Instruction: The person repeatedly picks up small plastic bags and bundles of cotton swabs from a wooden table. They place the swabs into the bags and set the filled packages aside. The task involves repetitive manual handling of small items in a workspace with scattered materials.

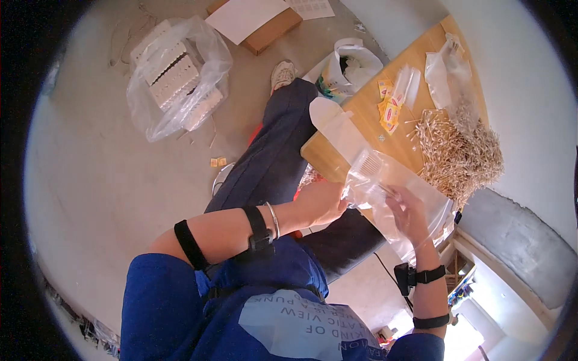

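My left hand (325,204) is closed on the edge of a clear plastic bag (415,186), which spreads over the near corner of the table. My right hand (409,213) is at the bag, with its forearm coming up from the lower right. Its fingers are bent together around what look like a few thin sticks, partly blurred by the shiny film. Fine parallel white lines show at the bag's upper end. Beyond the bag, a large heap of thin wooden sticks (460,153), apparently cotton swabs, lies on the table.
On the wooden table (355,111) lie yellow packets (390,113), clear sleeves (407,84) and another plastic bag (448,72). A lined waste bin (349,69) stands beside it. On the floor are a bag of white pieces (177,78) and a cardboard box (274,30).
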`<act>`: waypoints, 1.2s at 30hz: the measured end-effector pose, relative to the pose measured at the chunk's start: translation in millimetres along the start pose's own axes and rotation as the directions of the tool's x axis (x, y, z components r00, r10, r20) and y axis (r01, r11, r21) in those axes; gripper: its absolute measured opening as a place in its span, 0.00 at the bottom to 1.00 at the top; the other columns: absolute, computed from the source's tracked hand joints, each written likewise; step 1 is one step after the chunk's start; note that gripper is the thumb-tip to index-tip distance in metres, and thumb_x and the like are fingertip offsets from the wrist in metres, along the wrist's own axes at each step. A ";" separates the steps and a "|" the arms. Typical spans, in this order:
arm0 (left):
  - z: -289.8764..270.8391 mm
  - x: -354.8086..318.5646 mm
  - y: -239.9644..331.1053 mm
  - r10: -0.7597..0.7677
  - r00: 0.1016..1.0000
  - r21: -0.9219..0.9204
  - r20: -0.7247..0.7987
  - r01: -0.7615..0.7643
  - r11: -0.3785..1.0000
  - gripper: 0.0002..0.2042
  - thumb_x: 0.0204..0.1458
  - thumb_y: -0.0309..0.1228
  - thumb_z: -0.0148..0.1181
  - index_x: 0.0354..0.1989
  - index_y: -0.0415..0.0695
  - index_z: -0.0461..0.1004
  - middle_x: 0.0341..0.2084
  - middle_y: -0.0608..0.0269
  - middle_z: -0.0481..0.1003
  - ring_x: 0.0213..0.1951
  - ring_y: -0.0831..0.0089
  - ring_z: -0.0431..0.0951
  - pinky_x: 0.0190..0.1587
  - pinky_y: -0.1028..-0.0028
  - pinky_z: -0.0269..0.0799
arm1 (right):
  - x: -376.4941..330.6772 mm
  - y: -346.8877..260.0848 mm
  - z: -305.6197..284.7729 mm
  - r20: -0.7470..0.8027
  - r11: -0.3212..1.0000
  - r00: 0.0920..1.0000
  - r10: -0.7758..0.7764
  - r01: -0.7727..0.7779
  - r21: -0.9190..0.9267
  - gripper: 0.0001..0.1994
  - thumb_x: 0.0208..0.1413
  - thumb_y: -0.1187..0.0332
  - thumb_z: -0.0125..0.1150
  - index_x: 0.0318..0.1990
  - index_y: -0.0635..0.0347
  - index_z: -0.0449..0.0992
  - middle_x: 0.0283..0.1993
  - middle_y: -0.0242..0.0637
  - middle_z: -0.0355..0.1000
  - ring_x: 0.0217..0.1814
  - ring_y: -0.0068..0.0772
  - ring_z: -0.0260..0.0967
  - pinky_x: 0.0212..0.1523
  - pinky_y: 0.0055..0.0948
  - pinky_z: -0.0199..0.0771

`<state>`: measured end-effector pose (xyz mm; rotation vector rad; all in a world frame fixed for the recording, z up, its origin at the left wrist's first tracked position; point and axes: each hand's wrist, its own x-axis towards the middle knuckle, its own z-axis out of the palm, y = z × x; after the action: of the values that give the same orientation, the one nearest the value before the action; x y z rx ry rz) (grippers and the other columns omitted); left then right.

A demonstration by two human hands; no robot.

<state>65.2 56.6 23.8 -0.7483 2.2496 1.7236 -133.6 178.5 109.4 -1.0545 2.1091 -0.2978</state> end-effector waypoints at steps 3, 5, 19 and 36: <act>1.2 5.5 -8.9 -0.008 0.999 -0.001 0.049 0.008 1.000 0.18 0.53 0.41 0.53 0.35 0.35 0.73 0.25 0.46 0.77 0.29 0.53 0.79 0.32 0.59 0.74 | 9.0 -1.1 4.3 -0.032 0.999 0.998 -0.051 0.051 0.012 0.14 0.52 0.71 0.61 0.46 0.63 0.72 0.41 0.42 0.73 0.39 0.33 0.72 0.40 0.29 0.72; 3.0 10.0 -15.2 -0.015 0.994 -0.003 0.107 0.015 1.000 0.19 0.53 0.43 0.54 0.36 0.35 0.72 0.25 0.47 0.77 0.28 0.56 0.79 0.31 0.60 0.75 | 18.8 11.0 10.5 0.016 0.993 1.000 -0.023 0.021 0.119 0.15 0.52 0.71 0.62 0.47 0.63 0.72 0.40 0.39 0.74 0.38 0.30 0.72 0.39 0.28 0.73; 38.4 2.0 -18.2 -0.098 0.749 -0.598 0.655 0.594 0.538 0.27 0.49 0.55 0.60 0.39 0.39 0.70 0.33 0.59 0.72 0.37 0.71 0.76 0.38 0.71 0.76 | 46.8 5.2 37.1 0.139 0.961 0.986 0.090 -0.123 0.247 0.13 0.51 0.69 0.65 0.44 0.61 0.76 0.38 0.33 0.74 0.33 0.22 0.71 0.34 0.22 0.72; -5.3 -4.6 -0.1 0.643 0.766 0.772 -0.028 -0.392 0.500 0.33 0.50 0.31 0.51 0.64 0.35 0.49 0.64 0.47 0.52 0.67 0.56 0.50 0.68 0.57 0.44 | -78.7 0.8 -24.4 -0.512 0.925 0.792 0.332 -0.166 0.343 0.16 0.47 0.69 0.65 0.45 0.62 0.75 0.35 0.38 0.73 0.36 0.25 0.70 0.34 0.22 0.69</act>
<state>69.9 52.8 27.4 -0.1183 3.2960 0.6315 -121.3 236.3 166.8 -0.5334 2.5942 -0.8371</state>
